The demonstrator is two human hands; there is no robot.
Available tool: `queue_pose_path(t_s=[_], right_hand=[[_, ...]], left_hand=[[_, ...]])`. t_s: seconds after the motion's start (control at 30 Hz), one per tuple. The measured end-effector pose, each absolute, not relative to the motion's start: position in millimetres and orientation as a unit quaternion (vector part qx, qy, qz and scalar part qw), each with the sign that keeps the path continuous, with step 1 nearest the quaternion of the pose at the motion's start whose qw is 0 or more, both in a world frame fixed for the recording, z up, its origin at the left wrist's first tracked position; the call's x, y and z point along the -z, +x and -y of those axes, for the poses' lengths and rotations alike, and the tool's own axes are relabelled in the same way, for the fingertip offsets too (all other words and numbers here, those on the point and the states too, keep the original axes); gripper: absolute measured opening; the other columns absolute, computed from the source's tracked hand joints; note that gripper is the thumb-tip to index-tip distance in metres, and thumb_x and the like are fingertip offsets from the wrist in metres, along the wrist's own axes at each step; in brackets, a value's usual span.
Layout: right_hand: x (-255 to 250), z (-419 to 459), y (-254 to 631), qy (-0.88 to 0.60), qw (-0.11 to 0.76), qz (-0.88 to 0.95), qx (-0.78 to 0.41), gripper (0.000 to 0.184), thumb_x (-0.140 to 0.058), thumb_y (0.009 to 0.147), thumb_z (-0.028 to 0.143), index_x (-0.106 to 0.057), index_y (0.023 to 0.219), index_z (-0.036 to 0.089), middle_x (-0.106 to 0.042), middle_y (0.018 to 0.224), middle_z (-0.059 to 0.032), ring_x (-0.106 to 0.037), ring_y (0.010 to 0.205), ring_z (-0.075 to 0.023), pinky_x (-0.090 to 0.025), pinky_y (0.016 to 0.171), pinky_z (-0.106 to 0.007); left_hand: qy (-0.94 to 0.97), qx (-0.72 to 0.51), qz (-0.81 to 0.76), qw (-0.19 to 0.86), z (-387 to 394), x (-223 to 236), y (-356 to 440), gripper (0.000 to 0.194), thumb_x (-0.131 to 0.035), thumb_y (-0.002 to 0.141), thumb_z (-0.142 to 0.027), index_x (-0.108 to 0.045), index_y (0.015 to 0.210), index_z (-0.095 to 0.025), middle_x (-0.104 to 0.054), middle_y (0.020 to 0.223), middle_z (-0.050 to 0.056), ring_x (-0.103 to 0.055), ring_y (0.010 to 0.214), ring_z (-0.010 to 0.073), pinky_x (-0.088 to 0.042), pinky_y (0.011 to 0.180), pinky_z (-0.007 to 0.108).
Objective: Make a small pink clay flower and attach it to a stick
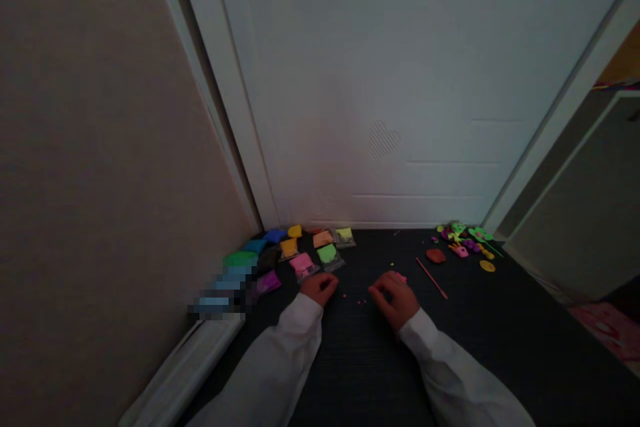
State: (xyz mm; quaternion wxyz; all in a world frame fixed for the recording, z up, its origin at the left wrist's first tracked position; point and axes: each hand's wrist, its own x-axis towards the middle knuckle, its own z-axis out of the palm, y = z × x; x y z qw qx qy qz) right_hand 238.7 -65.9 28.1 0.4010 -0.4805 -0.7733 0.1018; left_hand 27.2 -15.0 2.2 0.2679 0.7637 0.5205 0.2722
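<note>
1. Tiny round pink bits (359,302) lie between my hands, in from the black surface's (360,360) far edge.
2. My left hand (318,288): narrow grip, near a clear pink-filled bag (303,265).
3. My right hand (395,299): narrow too; whether either holds anything, I cannot tell.

Open near-centre black tabletop (363,367), colourful packets (329,255) crowding far left, pink stick (431,278) and toys (471,245) at right, white panel (350,67) behind
</note>
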Motion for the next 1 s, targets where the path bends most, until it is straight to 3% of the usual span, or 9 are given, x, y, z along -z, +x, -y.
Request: queue_pose_path(t_s=[0.17, 0.43, 0.63, 0.8, 1.0], right_hand=[[-27, 65, 241, -0.474, 0.397, 0.781, -0.092, 0.02, -0.038, 0.079, 0.021, -0.053, 0.093, 0.019, -0.052, 0.083, -0.005, -0.049, 0.08, -0.0139, -0.039, 0.072, -0.027], [-28, 65, 241, -0.481, 0.377, 0.787, -0.087, 0.015, -0.047, 0.075, 0.031, -0.05, 0.069, 0.018, -0.05, 0.069, -0.0023, -0.047, 0.068, -0.0141, -0.038, 0.064, -0.027], [-38, 72, 241, -0.473, 0.357, 0.801, -0.086, 0.021, -0.04, 0.079, 0.029, -0.052, 0.068, 0.017, -0.052, 0.072, -0.0036, -0.048, 0.072, -0.014, -0.036, 0.07, -0.029], [-35, 76, 234, -0.449, 0.326, 0.825, -0.105, 0.013, -0.048, 0.075, 0.028, -0.056, 0.079, 0.018, -0.055, 0.079, -0.004, -0.048, 0.078, -0.0154, -0.035, 0.072, -0.031], [-28, 81, 224, -0.423, 0.258, 0.861, -0.116, 0.017, -0.046, 0.077, 0.029, -0.058, 0.087, 0.022, -0.057, 0.083, -0.0018, -0.048, 0.079, -0.0142, -0.028, 0.081, -0.033]], left_hand=[[0.755, -0.281, -0.526, 0.273, 14, 1, 28, 0.023, -0.041, 0.079, -0.029, -0.051, 0.091, -0.012, -0.054, 0.089, 0.004, -0.053, 0.076, 0.014, -0.044, 0.066, 0.032], [0.745, -0.279, -0.535, 0.284, 17, -1, 33, 0.023, -0.042, 0.079, -0.028, -0.05, 0.093, -0.012, -0.054, 0.09, 0.005, -0.053, 0.077, 0.014, -0.045, 0.066, 0.032], [0.742, -0.285, -0.537, 0.283, 18, -5, 35, 0.023, -0.042, 0.079, -0.028, -0.051, 0.091, -0.011, -0.055, 0.087, 0.004, -0.053, 0.075, 0.014, -0.045, 0.066, 0.032], [0.733, -0.305, -0.529, 0.3, 12, -8, 37, 0.021, -0.042, 0.079, -0.029, -0.053, 0.086, -0.011, -0.056, 0.08, 0.003, -0.054, 0.069, 0.0114, -0.045, 0.062, 0.029], [0.71, -0.337, -0.527, 0.322, 7, -13, 42, 0.024, -0.046, 0.073, -0.033, -0.057, 0.08, -0.013, -0.056, 0.054, -0.001, -0.053, 0.052, 0.0099, -0.042, 0.052, 0.021]])
